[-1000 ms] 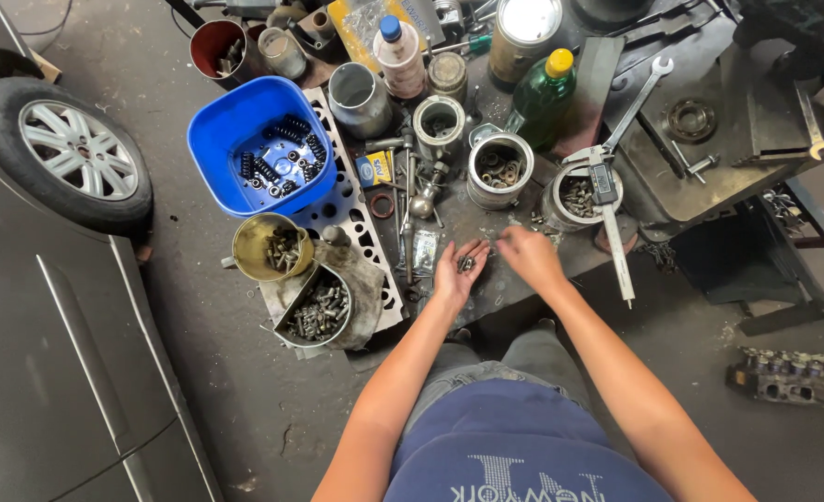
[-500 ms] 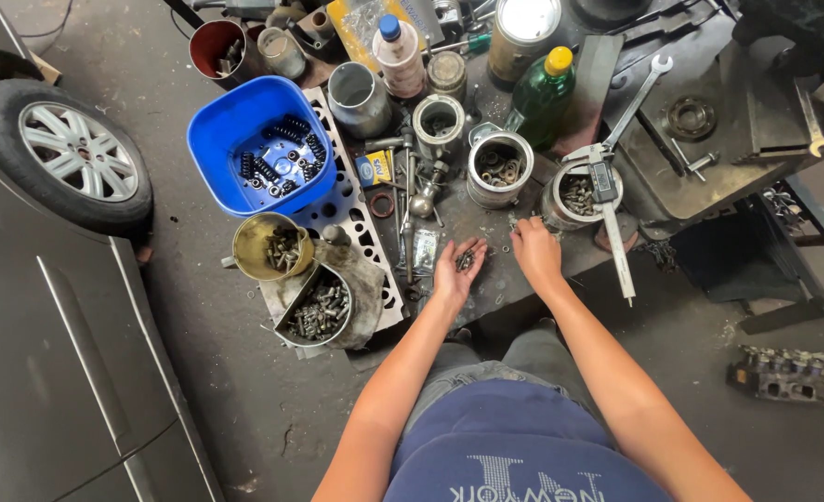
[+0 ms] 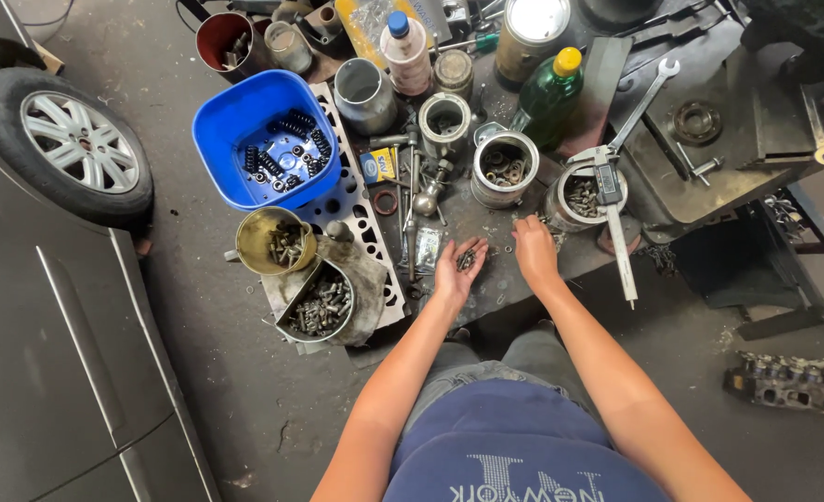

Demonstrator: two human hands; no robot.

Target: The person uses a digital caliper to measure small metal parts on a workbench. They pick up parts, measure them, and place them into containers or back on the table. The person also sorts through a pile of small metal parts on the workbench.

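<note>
My left hand is palm up over the dark floor, cupping a few small metal parts. My right hand hovers just to its right, fingers loosely apart, holding nothing that I can see. It is close to a round tin of small dark parts. A second tin with rings and washers stands just beyond my hands. A small clear bag lies left of my left hand.
A blue tub of springs, a brass-coloured can of bolts and a grey can of bolts stand at left on a perforated metal gasket. A green bottle, calipers, a wrench, a car wheel.
My right hand has drawn away from the left palm, toward the right and slightly farther out. The left hand stays cupped with the small parts in it.
</note>
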